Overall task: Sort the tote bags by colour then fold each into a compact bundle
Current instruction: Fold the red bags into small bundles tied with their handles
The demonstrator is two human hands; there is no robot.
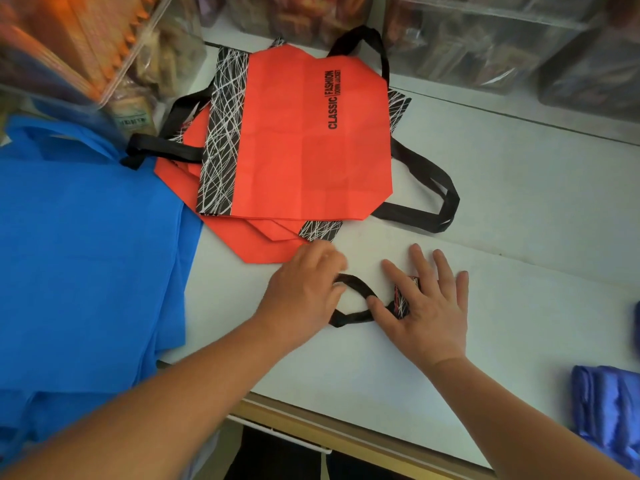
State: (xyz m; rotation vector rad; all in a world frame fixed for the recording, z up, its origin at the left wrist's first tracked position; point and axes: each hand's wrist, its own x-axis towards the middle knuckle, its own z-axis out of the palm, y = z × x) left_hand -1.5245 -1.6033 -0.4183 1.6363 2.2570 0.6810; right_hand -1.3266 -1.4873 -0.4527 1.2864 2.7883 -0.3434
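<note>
A stack of red tote bags point(304, 140) with black handles and black-and-white scribble bands lies flat at the middle of the white table point(519, 202). A pile of blue tote bags point(86, 254) covers the left side. In front of the red stack, a small folded red bag bundle point(403, 299) lies under my right hand point(426, 306), which presses on it with fingers spread flat. Its black handle loop point(356, 296) sticks out to the left. My left hand point(304, 292) grips that handle loop with curled fingers.
Folded blue-purple bundles point(609, 407) sit at the right edge of the table. Clear plastic bins point(502, 39) of packaged goods line the back, and more packed bags point(86, 46) stand at the back left. The table's front edge point(311, 424) runs just below my forearms.
</note>
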